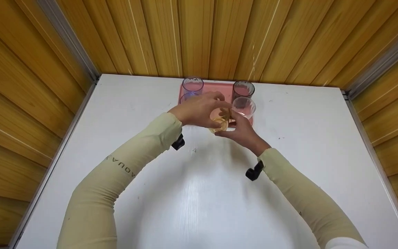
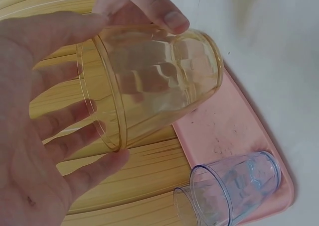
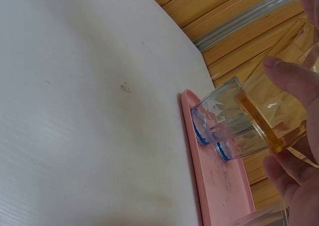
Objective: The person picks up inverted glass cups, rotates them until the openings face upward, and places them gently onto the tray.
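A see-through amber cup [image 1: 218, 125] is held between both hands above the near edge of a pink tray [image 1: 216, 87]. My left hand [image 1: 199, 109] grips the cup's rim, thumb on one side and spread fingers round the other in the left wrist view. With thumb and fingers on opposite sides of its wall, my right hand [image 1: 244, 133] holds the same cup lower down. The thick amber base [image 3: 261, 121] shows in the right wrist view, tilted over the tray.
On the tray's left stand two bluish clear cups [image 1: 192, 84], one behind the other. A dark grey cup [image 1: 244, 90] and a colourless cup [image 1: 244, 106] are on its right. The white table [image 1: 192, 193] meets wood-panelled walls [image 1: 199, 38] at back and sides.
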The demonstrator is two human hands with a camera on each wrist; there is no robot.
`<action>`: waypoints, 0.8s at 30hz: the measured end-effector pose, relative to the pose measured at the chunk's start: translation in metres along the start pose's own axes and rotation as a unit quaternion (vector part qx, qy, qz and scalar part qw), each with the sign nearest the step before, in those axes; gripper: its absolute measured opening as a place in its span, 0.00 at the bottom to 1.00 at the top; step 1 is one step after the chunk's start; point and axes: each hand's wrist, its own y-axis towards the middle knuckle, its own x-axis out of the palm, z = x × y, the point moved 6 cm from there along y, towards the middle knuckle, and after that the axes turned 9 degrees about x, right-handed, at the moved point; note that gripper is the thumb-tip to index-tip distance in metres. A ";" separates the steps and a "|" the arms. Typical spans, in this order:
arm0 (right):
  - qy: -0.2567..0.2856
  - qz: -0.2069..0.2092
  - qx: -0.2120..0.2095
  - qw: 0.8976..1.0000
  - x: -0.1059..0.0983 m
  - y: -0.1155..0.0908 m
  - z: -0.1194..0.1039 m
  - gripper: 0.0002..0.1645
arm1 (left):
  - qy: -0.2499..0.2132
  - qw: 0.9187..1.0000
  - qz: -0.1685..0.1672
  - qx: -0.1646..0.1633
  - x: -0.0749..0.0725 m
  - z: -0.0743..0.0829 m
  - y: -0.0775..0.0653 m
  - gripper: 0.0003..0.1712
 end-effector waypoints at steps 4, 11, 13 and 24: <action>0.002 -0.003 0.004 1.000 0.001 -0.001 0.000 0.48 | -0.003 1.000 -0.001 0.000 0.000 0.001 0.001 0.32; -0.010 -0.002 0.014 1.000 0.001 0.001 0.001 0.54 | 0.005 1.000 -0.004 -0.007 0.001 0.003 0.004 0.29; -0.010 0.001 0.010 1.000 0.001 0.001 0.001 0.56 | 0.010 1.000 -0.003 -0.008 0.001 0.003 0.005 0.29; -0.003 0.028 -0.021 0.999 -0.007 -0.002 0.001 0.57 | 0.029 0.999 0.001 -0.028 0.003 -0.004 0.010 0.32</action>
